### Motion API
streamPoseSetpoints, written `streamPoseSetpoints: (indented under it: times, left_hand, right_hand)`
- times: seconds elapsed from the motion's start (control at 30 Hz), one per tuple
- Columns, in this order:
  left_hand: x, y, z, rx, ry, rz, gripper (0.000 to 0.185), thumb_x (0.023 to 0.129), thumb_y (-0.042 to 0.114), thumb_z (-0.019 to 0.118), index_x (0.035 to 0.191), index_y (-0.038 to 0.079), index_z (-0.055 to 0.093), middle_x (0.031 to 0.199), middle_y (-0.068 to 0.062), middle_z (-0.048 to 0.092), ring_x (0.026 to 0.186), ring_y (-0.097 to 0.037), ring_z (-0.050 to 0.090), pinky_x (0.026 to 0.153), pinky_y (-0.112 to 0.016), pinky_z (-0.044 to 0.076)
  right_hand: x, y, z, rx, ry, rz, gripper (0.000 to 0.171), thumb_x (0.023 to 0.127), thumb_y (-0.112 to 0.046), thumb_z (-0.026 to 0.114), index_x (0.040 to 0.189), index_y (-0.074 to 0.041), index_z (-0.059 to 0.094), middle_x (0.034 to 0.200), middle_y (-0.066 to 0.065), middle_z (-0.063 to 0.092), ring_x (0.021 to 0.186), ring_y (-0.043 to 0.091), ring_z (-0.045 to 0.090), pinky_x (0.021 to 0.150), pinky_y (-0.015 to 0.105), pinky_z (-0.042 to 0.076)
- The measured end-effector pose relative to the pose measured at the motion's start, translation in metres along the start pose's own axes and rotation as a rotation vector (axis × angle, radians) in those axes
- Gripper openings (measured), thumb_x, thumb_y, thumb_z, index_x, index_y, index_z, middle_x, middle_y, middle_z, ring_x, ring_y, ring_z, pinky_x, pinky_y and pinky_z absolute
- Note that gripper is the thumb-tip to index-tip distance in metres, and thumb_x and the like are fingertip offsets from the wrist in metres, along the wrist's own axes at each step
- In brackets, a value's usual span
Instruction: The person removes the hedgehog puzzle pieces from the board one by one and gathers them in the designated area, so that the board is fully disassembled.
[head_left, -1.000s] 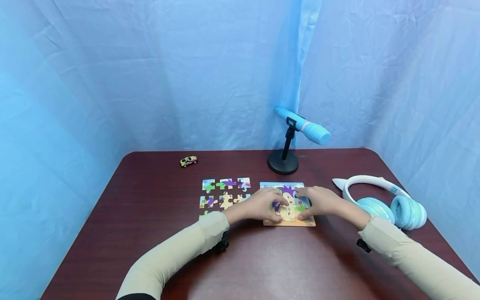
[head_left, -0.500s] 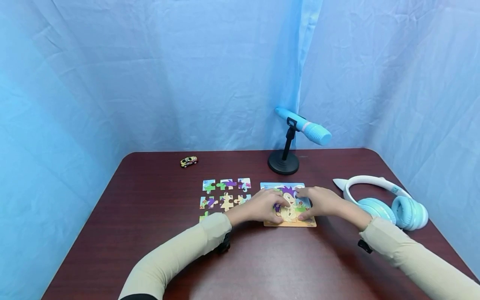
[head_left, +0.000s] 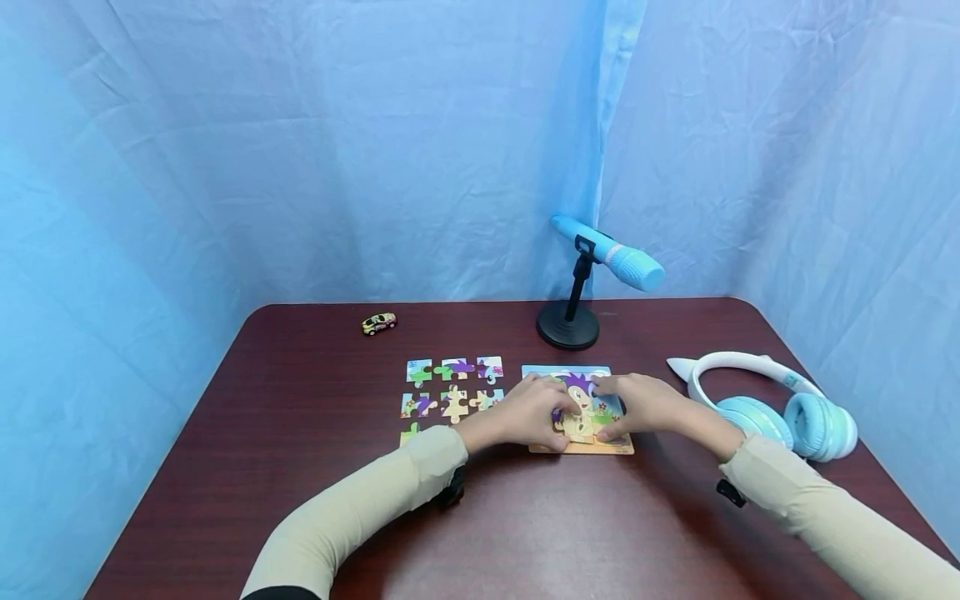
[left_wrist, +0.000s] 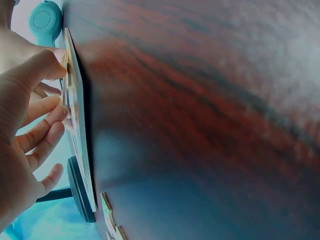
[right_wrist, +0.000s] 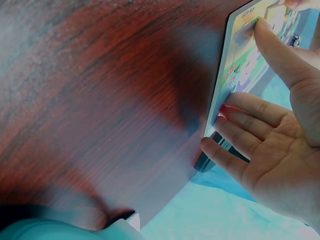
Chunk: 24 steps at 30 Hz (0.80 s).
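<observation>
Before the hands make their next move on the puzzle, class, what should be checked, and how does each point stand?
1. Board flat on table: ok.
2. Left hand on board: ok.
3. Right hand on board, fingers straight: ok.
4. Loose pieces beside board, apart: ok.
5. Piece under left fingers seated: cannot tell.
6. Headphones clear of right sleeve: ok.
</observation>
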<state>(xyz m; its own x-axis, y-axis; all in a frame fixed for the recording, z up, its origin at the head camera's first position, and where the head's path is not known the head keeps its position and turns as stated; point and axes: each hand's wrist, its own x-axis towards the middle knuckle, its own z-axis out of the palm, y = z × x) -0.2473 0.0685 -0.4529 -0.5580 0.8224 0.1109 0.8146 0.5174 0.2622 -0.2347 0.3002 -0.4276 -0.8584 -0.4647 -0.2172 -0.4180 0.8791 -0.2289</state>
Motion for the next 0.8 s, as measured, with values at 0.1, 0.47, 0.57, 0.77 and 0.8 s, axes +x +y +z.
streamPoseSetpoints:
  times: [0.1,0.47,0.57,0.77,0.8]
  left_hand:
    - [0.0,0.0,-0.002,0.015,0.011,0.0,0.04,0.08,0.038,0.079,0.117,0.025,0.077,0.118,0.01,0.072,0.119,-0.01,0.061,0.102,-0.036,0.043]
    - [-0.022,-0.013,-0.021,-0.027,0.062,-0.003,0.039,0.081,0.035,0.079,0.118,0.022,0.077,0.116,0.006,0.072,0.115,-0.013,0.062,0.1,-0.036,0.044]
    - [-0.036,-0.02,-0.028,-0.037,0.062,-0.015,0.039,0.082,0.036,0.079,0.119,0.021,0.077,0.115,0.004,0.072,0.109,-0.014,0.061,0.097,-0.038,0.045]
    - [-0.07,-0.036,-0.039,-0.062,0.106,-0.037,0.036,0.082,0.031,0.079,0.116,0.02,0.077,0.111,0.004,0.071,0.104,-0.014,0.061,0.1,-0.043,0.045]
    - [-0.076,-0.038,-0.041,-0.064,0.117,-0.037,0.036,0.081,0.03,0.079,0.115,0.019,0.077,0.11,0.003,0.071,0.104,-0.015,0.061,0.098,-0.044,0.046]
  right_hand:
    - [0.0,0.0,-0.001,0.0,-0.003,0.003,0.078,0.075,-0.054,0.085,0.133,-0.005,0.068,0.14,0.018,0.063,0.118,0.036,0.065,0.094,0.055,0.054]
    - [0.0,-0.001,0.0,-0.008,-0.002,0.001,0.082,0.075,-0.053,0.086,0.137,-0.003,0.064,0.139,0.018,0.064,0.122,0.036,0.063,0.094,0.055,0.054]
    - [0.0,-0.001,0.001,-0.014,-0.006,0.01,0.083,0.075,-0.054,0.086,0.137,-0.004,0.064,0.141,0.018,0.062,0.123,0.037,0.063,0.096,0.056,0.053]
    - [-0.001,-0.001,0.0,-0.006,-0.011,0.014,0.084,0.075,-0.055,0.086,0.138,-0.005,0.063,0.142,0.019,0.061,0.122,0.036,0.062,0.096,0.057,0.052]
    - [-0.001,-0.002,0.0,-0.005,-0.012,0.015,0.084,0.075,-0.055,0.086,0.139,-0.004,0.063,0.141,0.019,0.062,0.121,0.036,0.062,0.096,0.057,0.052]
